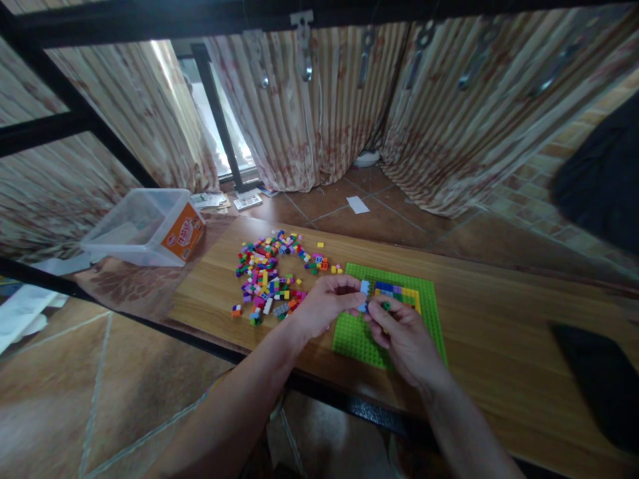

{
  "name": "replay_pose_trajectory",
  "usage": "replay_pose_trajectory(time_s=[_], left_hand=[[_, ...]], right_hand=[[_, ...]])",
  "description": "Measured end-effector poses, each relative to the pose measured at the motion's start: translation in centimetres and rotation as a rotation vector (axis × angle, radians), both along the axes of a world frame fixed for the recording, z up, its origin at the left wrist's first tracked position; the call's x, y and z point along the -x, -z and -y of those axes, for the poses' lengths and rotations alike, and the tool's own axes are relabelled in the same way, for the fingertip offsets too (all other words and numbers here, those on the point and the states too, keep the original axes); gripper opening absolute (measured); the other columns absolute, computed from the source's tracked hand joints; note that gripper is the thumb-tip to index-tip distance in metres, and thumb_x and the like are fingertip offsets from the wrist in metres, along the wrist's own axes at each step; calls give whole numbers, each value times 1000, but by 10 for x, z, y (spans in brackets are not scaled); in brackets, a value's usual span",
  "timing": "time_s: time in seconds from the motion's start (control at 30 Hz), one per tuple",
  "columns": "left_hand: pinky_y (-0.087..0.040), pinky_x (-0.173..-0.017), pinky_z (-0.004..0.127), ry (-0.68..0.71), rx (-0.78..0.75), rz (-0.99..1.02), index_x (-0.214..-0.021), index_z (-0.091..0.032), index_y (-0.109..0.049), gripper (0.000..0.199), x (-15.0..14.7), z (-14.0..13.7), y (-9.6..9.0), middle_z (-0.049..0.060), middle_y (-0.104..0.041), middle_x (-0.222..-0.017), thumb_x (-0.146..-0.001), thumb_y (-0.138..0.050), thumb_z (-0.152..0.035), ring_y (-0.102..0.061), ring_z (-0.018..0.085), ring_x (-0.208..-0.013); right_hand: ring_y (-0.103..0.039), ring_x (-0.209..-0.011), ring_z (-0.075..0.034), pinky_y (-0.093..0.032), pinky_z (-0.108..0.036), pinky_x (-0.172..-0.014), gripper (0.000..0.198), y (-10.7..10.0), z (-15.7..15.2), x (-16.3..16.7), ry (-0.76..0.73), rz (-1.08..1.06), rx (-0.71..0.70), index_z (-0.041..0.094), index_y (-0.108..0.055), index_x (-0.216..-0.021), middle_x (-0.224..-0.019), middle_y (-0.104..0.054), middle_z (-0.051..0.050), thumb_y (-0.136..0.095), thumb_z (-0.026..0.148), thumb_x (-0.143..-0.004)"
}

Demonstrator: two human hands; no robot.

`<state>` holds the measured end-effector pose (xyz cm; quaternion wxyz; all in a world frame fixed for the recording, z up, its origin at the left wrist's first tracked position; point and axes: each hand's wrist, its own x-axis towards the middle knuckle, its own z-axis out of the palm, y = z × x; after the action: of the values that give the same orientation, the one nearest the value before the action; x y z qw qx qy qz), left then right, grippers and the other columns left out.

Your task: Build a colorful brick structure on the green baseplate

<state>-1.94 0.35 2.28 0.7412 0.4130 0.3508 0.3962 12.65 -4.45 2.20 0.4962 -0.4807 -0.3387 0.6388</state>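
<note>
Over the green baseplate (357, 342) my two hands come close together. My left hand (324, 303) is closed, pinching a light blue toy brick (364, 287) between thumb and fingers. Beside it, my right hand (399, 329) is also closed, its fingertips meeting near the lower end of that brick. A small dark piece seems to show at those fingertips, too small and covered to name. Behind the right hand, blue, purple and yellow bricks (412, 295) sit on the baseplate in a frame-like arrangement, partly hidden by the fingers.
A pile of mixed loose bricks (269, 276) spreads over the wooden table (479, 319) to the left. Farther left stands a clear plastic box (134, 229) with an orange label. A black flat object (594, 372) lies at the right. Metal hooks (305, 56) hang from a black bar above.
</note>
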Motion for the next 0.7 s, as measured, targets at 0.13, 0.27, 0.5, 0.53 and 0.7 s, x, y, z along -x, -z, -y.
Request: replay_pose_trajectory(time_s=[0.13,0.27,0.5,0.53,0.7], left_hand=[[-47,-60,21,-23,43,30,-81,-11,-67,38,6,-4,-2,0,-64,-71,-57,-87,-33,-58,8,-59],[-48,-58,19,-188,32,82,-81,-12,-66,32,26,-15,-12,-2,-62,-68,-60,-84,-27,-56,6,-56],[-44,-50,16,-707,-13,136,-83,-14,-61,18,93,-34,-32,-4,-59,-61,-66,-69,-18,-54,5,-49],[-43,-49,16,-774,-5,143,-84,-14,-61,18,102,-35,-34,-5,-58,-61,-67,-67,-17,-53,5,-48],[-40,-44,15,-1002,71,143,-83,-15,-59,18,135,-33,-39,-6,-56,-58,-66,-64,-16,-50,5,-43]], right_hand=[[-36,-47,-2,-21,-14,-38,33,-4,1,1,3,-116,81,17,-66,-72,-65,-57,2,-85,43,-64],[-35,-48,-1,-17,-13,-37,30,-7,4,2,-24,-193,179,16,-70,-83,-73,-62,-1,-83,38,-67],[-43,-55,-5,-27,-14,-40,31,-5,-10,40,34,-214,153,19,-69,-89,-81,-64,-2,-78,41,-69],[-43,-55,-6,-28,-16,-40,30,-3,-17,50,10,-133,103,20,-69,-90,-80,-64,-2,-75,43,-71],[-60,-65,-15,-46,-28,-60,23,6,-69,95,-198,924,-275,20,-71,-92,-77,-70,-3,-52,32,-84]])
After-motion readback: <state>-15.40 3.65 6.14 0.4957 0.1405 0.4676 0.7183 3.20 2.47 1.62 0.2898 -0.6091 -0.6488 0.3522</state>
